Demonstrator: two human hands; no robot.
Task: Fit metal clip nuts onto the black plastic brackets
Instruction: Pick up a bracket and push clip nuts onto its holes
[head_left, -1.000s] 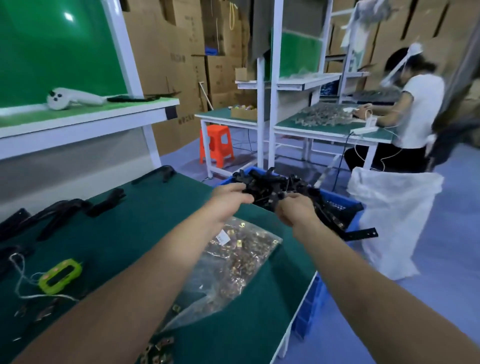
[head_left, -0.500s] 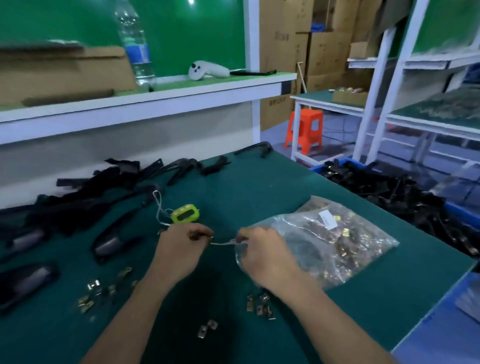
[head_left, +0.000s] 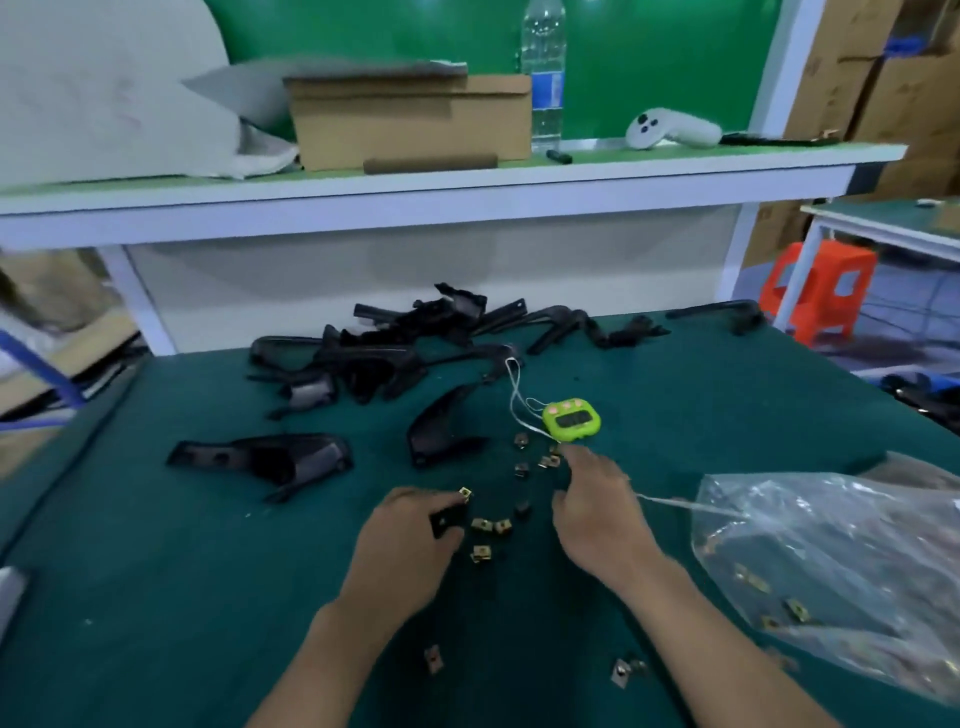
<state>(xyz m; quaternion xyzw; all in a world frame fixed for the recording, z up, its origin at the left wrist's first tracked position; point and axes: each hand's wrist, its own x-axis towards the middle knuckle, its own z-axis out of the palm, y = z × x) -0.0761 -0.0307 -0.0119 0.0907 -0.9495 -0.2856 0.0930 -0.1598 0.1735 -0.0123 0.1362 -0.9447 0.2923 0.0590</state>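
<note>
My left hand (head_left: 410, 540) grips a small black plastic bracket (head_left: 445, 519) low over the green table, with a brass clip nut (head_left: 464, 492) at its top end. My right hand (head_left: 597, 512) lies to the right with fingers stretched out, the index tip touching loose clip nuts (head_left: 549, 460) just below the green timer. More loose clip nuts (head_left: 488, 526) lie between the hands and nearer me (head_left: 621, 670). A clear bag of clip nuts (head_left: 831, 561) lies at the right. Larger black brackets (head_left: 265, 460) (head_left: 441, 426) lie ahead, and a pile of them (head_left: 395, 343) is farther back.
A green timer (head_left: 571, 420) with a white cord sits beyond my right hand. The shelf (head_left: 415, 197) above the table's back carries a cardboard box (head_left: 410, 122), a water bottle (head_left: 543, 78) and a white controller (head_left: 670, 127). An orange stool (head_left: 821, 296) stands at the right.
The view swung from the crate at the table's right end back to the tabletop. My hands left the bag; the left now holds a black bracket, the right reaches to nuts by the timer.
</note>
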